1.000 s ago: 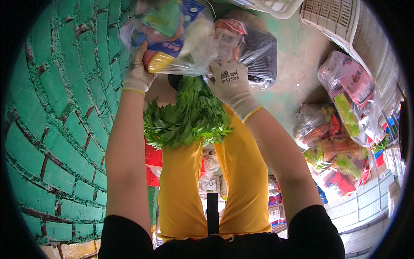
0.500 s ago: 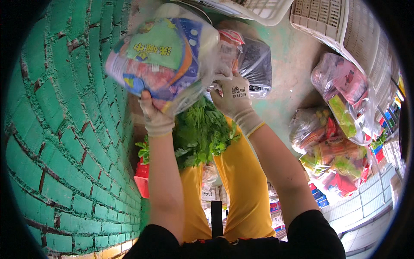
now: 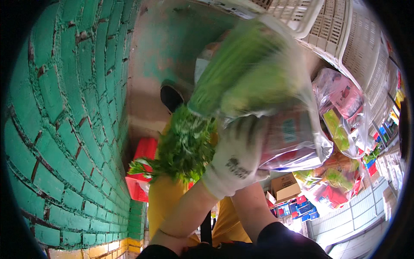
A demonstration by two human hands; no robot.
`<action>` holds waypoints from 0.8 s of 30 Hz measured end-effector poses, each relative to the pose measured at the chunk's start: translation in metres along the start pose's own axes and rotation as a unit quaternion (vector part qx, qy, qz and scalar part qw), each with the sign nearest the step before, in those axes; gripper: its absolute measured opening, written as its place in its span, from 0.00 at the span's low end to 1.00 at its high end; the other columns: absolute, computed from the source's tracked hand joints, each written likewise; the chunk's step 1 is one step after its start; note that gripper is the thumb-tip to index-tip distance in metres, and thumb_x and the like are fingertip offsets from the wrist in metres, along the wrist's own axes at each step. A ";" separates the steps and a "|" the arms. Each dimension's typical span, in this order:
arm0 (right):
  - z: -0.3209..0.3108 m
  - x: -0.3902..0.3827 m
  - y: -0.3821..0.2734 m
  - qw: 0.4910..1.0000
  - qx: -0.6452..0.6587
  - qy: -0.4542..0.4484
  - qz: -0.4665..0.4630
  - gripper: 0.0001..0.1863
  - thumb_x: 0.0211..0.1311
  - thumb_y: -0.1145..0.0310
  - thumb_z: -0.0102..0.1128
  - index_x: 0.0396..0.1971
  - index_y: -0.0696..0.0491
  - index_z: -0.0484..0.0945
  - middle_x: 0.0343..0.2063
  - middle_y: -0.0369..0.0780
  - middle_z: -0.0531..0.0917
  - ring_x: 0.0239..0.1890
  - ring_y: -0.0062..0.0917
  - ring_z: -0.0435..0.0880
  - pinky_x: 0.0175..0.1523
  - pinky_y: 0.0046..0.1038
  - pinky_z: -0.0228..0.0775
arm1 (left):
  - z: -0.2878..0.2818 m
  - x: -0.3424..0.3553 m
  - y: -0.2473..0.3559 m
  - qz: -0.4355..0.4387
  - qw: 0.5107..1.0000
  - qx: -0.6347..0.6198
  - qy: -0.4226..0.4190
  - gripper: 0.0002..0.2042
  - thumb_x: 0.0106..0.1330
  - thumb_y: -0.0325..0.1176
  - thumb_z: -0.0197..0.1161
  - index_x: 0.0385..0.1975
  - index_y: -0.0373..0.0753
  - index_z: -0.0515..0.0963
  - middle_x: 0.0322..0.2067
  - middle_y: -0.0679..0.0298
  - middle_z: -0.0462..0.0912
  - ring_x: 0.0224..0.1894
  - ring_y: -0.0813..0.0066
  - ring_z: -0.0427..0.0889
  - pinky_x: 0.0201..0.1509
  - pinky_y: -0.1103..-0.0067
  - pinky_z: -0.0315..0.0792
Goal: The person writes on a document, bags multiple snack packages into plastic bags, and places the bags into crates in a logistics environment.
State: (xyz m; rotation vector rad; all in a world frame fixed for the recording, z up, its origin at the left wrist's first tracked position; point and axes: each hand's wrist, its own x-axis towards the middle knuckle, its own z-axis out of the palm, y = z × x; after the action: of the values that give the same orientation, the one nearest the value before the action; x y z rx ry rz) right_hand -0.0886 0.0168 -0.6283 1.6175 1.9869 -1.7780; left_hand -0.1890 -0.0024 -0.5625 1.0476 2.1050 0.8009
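Observation:
A clear plastic bag point(image 3: 317, 138) is lifted in front of me, tilted to the right and partly blurred. Inside it, long green stalk vegetables point(image 3: 241, 60) lie above a pinkish-red package point(image 3: 286, 134). My left hand point(image 3: 235, 159), in a white glove with dark print, reaches across to the right and has its fingers curled into the bag's near side. My right hand is mostly hidden behind the left one and the bag; its forearm point(image 3: 254, 211) leads up there. Leafy celery tops point(image 3: 187, 146) hang just left of my left hand, above my yellow trousers.
A green brick wall point(image 3: 73, 142) runs along the left. Near it stands a red crate point(image 3: 144, 164). White plastic baskets point(image 3: 327, 26) are at the upper right. Below them lie other filled bags point(image 3: 345, 108), and a cardboard box point(image 3: 284, 187) sits nearer to me.
The blue-and-green printed package has left my left hand's grasp and is out of sight. My left hand has crossed to the right, and the bag with green stalks is now raised there.

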 end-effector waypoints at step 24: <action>-0.068 -0.016 -0.011 0.985 0.133 0.009 0.108 0.12 0.49 0.66 0.56 0.34 0.52 0.78 0.36 0.43 0.79 0.39 0.35 0.77 0.48 0.35 0.68 | 0.046 -0.026 -0.055 -0.331 0.817 -0.472 -0.022 0.20 0.59 0.28 0.52 0.53 0.34 0.67 0.51 0.56 0.70 0.51 0.70 0.71 0.54 0.77 0.64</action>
State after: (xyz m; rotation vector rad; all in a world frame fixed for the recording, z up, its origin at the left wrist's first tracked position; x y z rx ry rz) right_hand -0.0496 0.0590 -0.5868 1.8431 1.5597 -2.0144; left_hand -0.1661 -0.0412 -0.6242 -0.2001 1.4930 1.2025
